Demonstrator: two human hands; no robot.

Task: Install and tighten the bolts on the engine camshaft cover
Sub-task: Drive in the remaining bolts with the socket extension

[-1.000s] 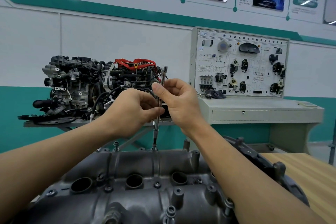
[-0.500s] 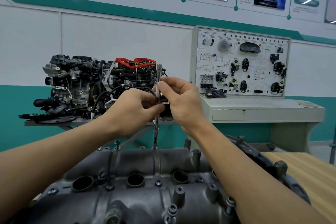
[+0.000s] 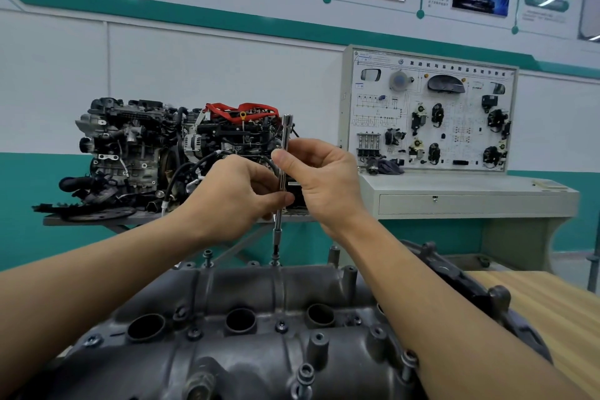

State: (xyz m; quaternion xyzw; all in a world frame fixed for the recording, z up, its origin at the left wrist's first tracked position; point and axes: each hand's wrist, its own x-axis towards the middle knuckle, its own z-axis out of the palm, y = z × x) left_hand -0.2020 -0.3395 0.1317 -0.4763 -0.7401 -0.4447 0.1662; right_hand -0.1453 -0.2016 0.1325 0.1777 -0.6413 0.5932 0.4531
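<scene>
The dark grey camshaft cover fills the bottom of the head view, with three round wells and several bolts along its edges. A long chrome extension bar stands nearly upright, its socket tip seated on a bolt at the cover's far edge. My left hand pinches the bar's lower shaft between thumb and fingers. My right hand pinches the shaft just above it. Another bolt stands raised to the left along the same edge.
A display engine with red hoses sits on a stand behind the cover. A white training panel on a grey cabinet stands at the right. A wooden tabletop shows at the lower right.
The bar's top has swung slightly left and stands closer to upright. Both hands keep their pinch and shift a little along the shaft; the tip stays on the same bolt.
</scene>
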